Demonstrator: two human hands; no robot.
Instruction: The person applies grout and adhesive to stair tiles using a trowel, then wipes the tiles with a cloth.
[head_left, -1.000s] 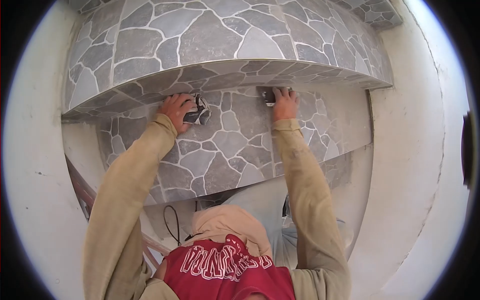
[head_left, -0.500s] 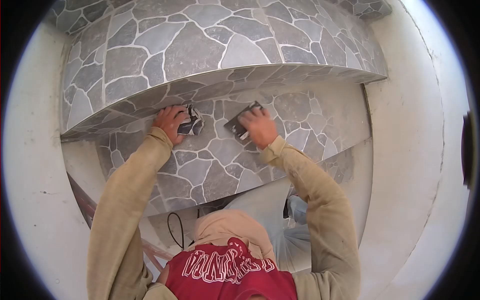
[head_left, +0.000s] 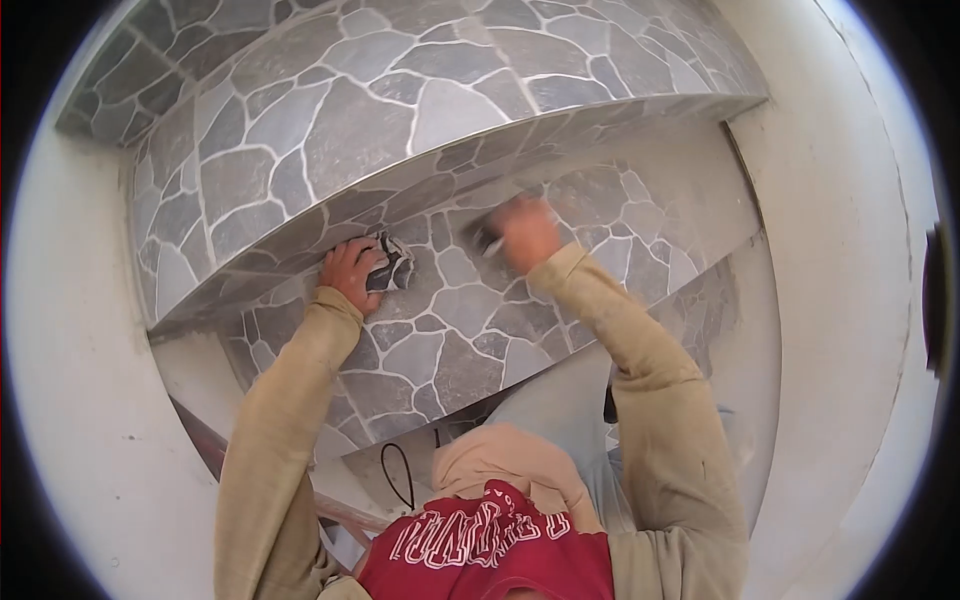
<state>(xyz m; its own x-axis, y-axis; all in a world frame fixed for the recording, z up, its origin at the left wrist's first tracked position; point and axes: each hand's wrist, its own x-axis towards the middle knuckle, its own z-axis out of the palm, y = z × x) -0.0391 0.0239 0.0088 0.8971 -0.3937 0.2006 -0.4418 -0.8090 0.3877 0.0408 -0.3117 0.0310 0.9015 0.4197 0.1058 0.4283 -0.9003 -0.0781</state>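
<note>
My left hand (head_left: 350, 272) presses down on a crumpled black-and-white rag (head_left: 393, 264), fingers curled over its left side. The rag lies on the stone-patterned tread (head_left: 470, 310), near the foot of the riser. To the right, my right hand (head_left: 528, 232) is closed round a dark, flat rectangular float (head_left: 482, 236) held against the same tread. Both that hand and the float are smeared by motion, and the grip is partly hidden.
Above the tread rises a curved step (head_left: 360, 120) with an overhanging edge and pale joints. Plastered walls (head_left: 830, 250) stand at both sides. A black cable loop (head_left: 397, 475) and a reddish bar (head_left: 340, 510) lie low, near my body.
The view has shifted and tilted, so the steps sit differently in it. My right hand and float are now blurred by movement. My left hand stays on the rag.
</note>
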